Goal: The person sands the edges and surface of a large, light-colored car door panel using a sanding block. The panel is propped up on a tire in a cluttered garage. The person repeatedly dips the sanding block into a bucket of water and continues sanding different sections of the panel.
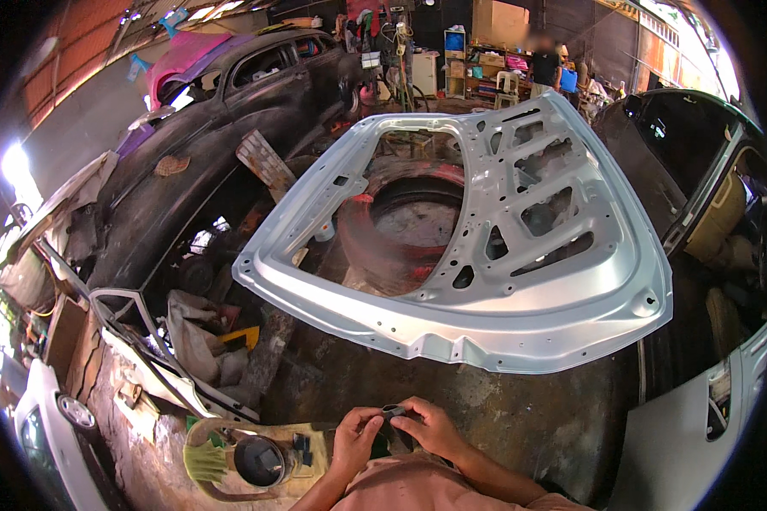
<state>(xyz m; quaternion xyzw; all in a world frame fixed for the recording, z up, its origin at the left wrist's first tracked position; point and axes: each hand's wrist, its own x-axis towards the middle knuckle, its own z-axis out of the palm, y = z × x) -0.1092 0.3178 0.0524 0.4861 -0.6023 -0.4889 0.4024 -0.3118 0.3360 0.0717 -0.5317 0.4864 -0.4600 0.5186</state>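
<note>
My left hand (356, 436) and my right hand (433, 427) are close together at the lower middle, in front of my body. Between their fingertips they pinch a small dark grey piece (392, 411), thin and seemingly folded; its exact kind does not show. Beyond my hands lies a large silver car tailgate panel (537, 336), raised above the floor. It has one big window opening and several smaller cutouts, and neither hand touches it. To the left of my left hand, a dark round bucket (283, 473) stands on a pale plastic chair (230, 491).
A light green glove or cloth (204, 462) hangs over the chair. Under the panel a dusty reddish tire (362, 247) shows through its opening. An old dark car body (179, 196) fills the left; a dark vehicle (690, 162) stands right. Far back is a person (544, 68).
</note>
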